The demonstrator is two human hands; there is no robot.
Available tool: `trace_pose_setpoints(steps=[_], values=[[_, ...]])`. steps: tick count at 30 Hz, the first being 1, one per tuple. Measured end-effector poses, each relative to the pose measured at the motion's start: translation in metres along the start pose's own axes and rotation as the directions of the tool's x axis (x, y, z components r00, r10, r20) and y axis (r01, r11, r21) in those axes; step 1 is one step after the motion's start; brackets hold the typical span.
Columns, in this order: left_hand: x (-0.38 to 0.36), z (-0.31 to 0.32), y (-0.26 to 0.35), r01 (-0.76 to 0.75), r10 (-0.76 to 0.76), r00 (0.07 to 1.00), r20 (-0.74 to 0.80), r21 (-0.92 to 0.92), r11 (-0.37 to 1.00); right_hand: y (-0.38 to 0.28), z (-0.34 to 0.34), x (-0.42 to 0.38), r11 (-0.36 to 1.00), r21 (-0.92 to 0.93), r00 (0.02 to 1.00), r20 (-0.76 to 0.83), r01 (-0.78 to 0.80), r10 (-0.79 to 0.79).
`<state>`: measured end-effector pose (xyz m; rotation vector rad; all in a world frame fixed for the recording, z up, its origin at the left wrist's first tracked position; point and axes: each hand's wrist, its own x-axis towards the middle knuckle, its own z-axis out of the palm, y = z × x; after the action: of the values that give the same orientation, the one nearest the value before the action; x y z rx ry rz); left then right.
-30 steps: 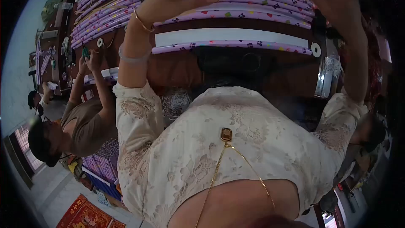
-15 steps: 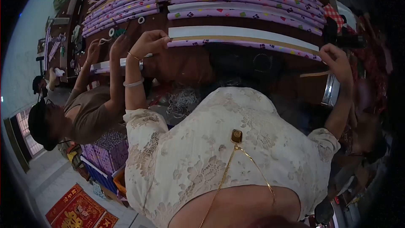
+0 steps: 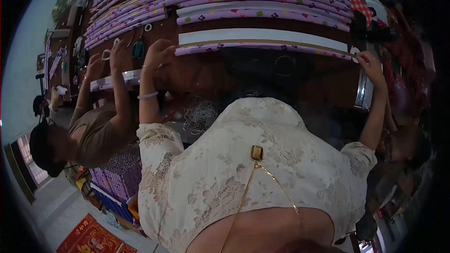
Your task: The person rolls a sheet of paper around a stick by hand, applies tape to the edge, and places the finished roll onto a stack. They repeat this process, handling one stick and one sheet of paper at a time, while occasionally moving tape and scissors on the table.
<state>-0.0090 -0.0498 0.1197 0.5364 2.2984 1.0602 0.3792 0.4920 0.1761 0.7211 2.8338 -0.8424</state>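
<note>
A long roll of purple patterned wrapping paper (image 3: 262, 46) lies across the near part of the table, with a white strip (image 3: 262, 34) and a narrow brown band along its far side. At its left end, my left hand (image 3: 160, 54) is closed with bent fingers on the roll's tip. My right hand (image 3: 370, 65) pinches the opposite end between thumb and fingers. Close by those right fingertips is a white ring, seemingly a tape roll (image 3: 355, 52).
Many purple patterned rolls (image 3: 262, 0) lie in rows beyond. A co-worker's hands (image 3: 115, 58) hold a small white loop at left, near green-handled scissors (image 3: 138, 49). Another tape roll (image 3: 148, 27) lies behind. A red checked cloth (image 3: 361, 6) is at the back right.
The view has shifted slightly. My left fingers have curled down more at the roll's end, and my right fingers have turned inward. A brown strip under my right hand is gone from sight.
</note>
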Motion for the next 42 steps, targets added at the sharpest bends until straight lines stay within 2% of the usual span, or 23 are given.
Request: trace_pose_setpoints(steps=[2, 4, 6, 8, 10, 11, 12, 13, 17, 18, 20, 23, 25, 26, 28, 30, 32, 35, 37, 38, 39, 40, 42], values=[[0.005, 0.005, 0.001, 0.065, -0.062, 0.997, -0.054, 0.055, 0.996, -0.01, -0.002, 0.001, 0.955, -0.175, 0.971, -0.066, -0.238, 0.23], [0.013, 0.008, -0.003, 0.043, -0.038, 0.997, -0.061, 0.088, 0.995, 0.025, 0.01, 0.005, 0.965, -0.112, 0.963, -0.163, -0.236, 0.217], [0.017, 0.014, -0.006, 0.002, 0.005, 0.995, -0.096, 0.066, 0.998, 0.029, 0.012, 0.005, 0.948, -0.036, 0.94, -0.143, -0.318, 0.309], [0.028, 0.01, -0.02, -0.011, 0.03, 0.987, -0.157, 0.122, 0.992, 0.07, 0.021, 0.012, 0.995, 0.027, 0.975, -0.199, -0.091, 0.094], [0.045, 0.008, -0.047, -0.026, 0.06, 0.983, -0.173, 0.189, 0.982, 0.099, 0.03, 0.024, 0.996, 0.048, 0.972, -0.218, -0.077, 0.086], [0.047, 0.008, -0.052, -0.025, 0.046, 0.981, -0.19, 0.11, 0.994, 0.104, 0.03, 0.025, 0.997, 0.072, 0.973, -0.227, -0.034, 0.049], [0.049, 0.009, -0.052, -0.022, 0.028, 0.977, -0.21, 0.032, 0.999, 0.101, 0.029, 0.025, 0.997, 0.07, 0.971, -0.234, -0.04, 0.055], [0.05, 0.009, -0.053, 0.059, -0.077, 0.989, -0.127, -0.14, 0.988, 0.097, 0.028, 0.028, 0.987, 0.111, 0.968, -0.21, -0.117, 0.138], [0.061, 0.008, -0.063, 0.053, -0.055, 0.997, -0.058, -0.034, 0.998, 0.099, 0.031, 0.037, 0.944, 0.138, 0.927, -0.194, -0.299, 0.322], [0.064, 0.008, -0.07, 0.035, -0.039, 0.997, -0.066, -0.06, 0.998, 0.111, 0.036, 0.041, 0.944, 0.136, 0.926, -0.195, -0.301, 0.324], [0.061, 0.011, -0.068, 0.022, -0.029, 0.997, -0.073, -0.089, 0.996, 0.142, 0.049, 0.047, 0.94, 0.273, 0.947, -0.188, -0.204, 0.26], [0.057, 0.016, -0.061, 0.036, -0.033, 0.986, -0.166, 0.016, 0.999, 0.142, 0.055, 0.047, 0.96, 0.152, 0.939, -0.22, -0.236, 0.266], [0.061, 0.017, -0.071, 0.043, -0.055, 0.992, -0.113, -0.107, 0.993, 0.149, 0.06, 0.051, 0.949, 0.139, 0.921, -0.238, -0.281, 0.308], [0.061, 0.017, -0.078, 0.05, -0.062, 0.991, -0.118, -0.105, 0.993, 0.154, 0.062, 0.052, 0.936, 0.129, 0.901, -0.257, -0.327, 0.35], [0.048, 0.023, -0.044, 0.084, -0.099, 0.99, -0.097, -0.15, 0.985, 0.158, 0.062, 0.053, 0.925, 0.119, 0.898, -0.227, -0.36, 0.378], [0.053, 0.024, -0.05, 0.069, -0.084, 0.987, -0.137, -0.112, 0.991, 0.146, 0.057, 0.054, 0.903, 0.123, 0.884, -0.187, -0.411, 0.428], [0.053, 0.023, -0.052, 0.061, -0.051, 0.974, -0.219, 0.038, 0.997, 0.153, 0.06, 0.058, 0.914, 0.131, 0.9, -0.165, -0.385, 0.403], [0.045, 0.028, -0.033, 0.118, -0.117, 0.954, -0.275, -0.014, 0.993, 0.142, 0.055, 0.054, 0.919, 0.072, 0.903, -0.171, -0.387, 0.394], [0.053, 0.024, -0.056, 0.127, -0.104, 0.955, -0.279, 0.064, 0.99, 0.16, 0.062, 0.057, 0.92, 0.104, 0.906, -0.164, -0.377, 0.39], [0.05, 0.023, -0.056, 0.132, -0.132, 0.952, -0.278, -0.017, 0.991, 0.181, 0.068, 0.064, 0.92, 0.12, 0.908, -0.154, -0.374, 0.389], [0.047, 0.026, -0.053, 0.131, -0.154, 0.947, -0.281, -0.099, 0.986, 0.173, 0.066, 0.06, 0.933, 0.15, 0.918, -0.184, -0.327, 0.351], [0.045, 0.024, -0.047, 0.15, -0.159, 0.948, -0.276, -0.056, 0.987, 0.198, 0.068, 0.064, 0.956, 0.126, 0.945, -0.161, -0.265, 0.283], [0.054, 0.023, -0.054, 0.173, -0.158, 0.942, -0.297, 0.026, 0.985, 0.21, 0.068, 0.064, 0.957, 0.134, 0.948, -0.157, -0.259, 0.278]])
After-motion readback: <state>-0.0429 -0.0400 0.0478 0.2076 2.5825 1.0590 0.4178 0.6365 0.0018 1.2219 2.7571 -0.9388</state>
